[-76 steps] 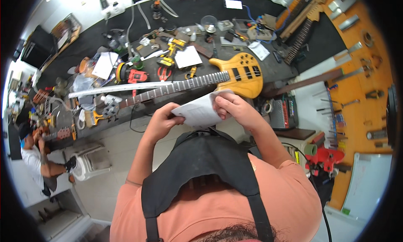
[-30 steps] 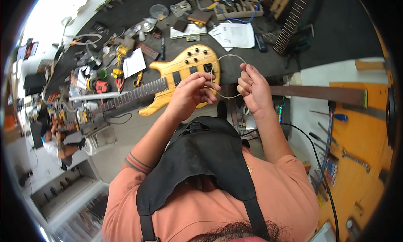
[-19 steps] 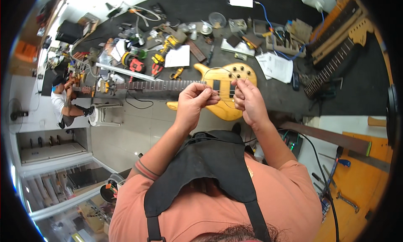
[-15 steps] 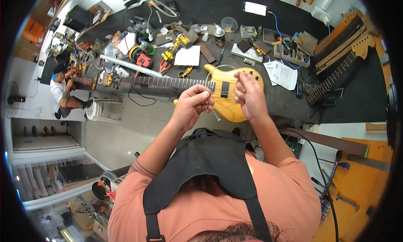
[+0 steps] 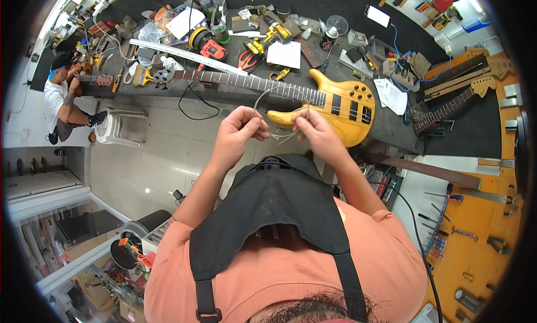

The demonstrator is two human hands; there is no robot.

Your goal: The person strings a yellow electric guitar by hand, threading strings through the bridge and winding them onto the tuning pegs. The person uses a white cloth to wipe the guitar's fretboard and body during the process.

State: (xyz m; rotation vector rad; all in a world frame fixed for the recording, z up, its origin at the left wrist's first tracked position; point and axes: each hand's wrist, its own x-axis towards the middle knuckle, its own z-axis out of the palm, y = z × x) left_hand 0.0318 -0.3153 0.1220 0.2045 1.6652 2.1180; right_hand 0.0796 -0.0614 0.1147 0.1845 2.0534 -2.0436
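Curving into a loose loop, a pale string point(image 5: 273, 135) is held up between the two hands, just beyond the apron point(image 5: 274, 200). The left hand point(image 5: 238, 132) grips the loop's left side between thumb and bent fingers. The right hand point(image 5: 316, 134) pinches its right side between thumb and forefinger, the other fingers curled in. A short end of the string sticks out at the bottom of the loop, toward the near side.

From this view, the top of the loop overlaps the neck of the guitar point(image 5: 330, 121), which lies on the bench point(image 5: 475, 127) with its yellow body to the right and its headstock to the left. A black cable point(image 5: 198, 107) droops over the near edge of the bench.

Beyond the neck lie yellow cutters point(image 5: 279, 75), a white paper point(image 5: 283, 54), red pliers point(image 5: 248, 60), a yellow drill point(image 5: 272, 36) and a red power tool point(image 5: 210, 48). Farther right are printed sheets point(image 5: 390, 96), a phone point(image 5: 378, 15) with a lit screen, and a loose neck point(image 5: 453, 107).

At far left, a co-worker point(image 5: 61, 102) sits near a white stool point(image 5: 119, 127). To the near right, a screwdriver point(image 5: 453, 198) is by an orange panel point(image 5: 447, 278).
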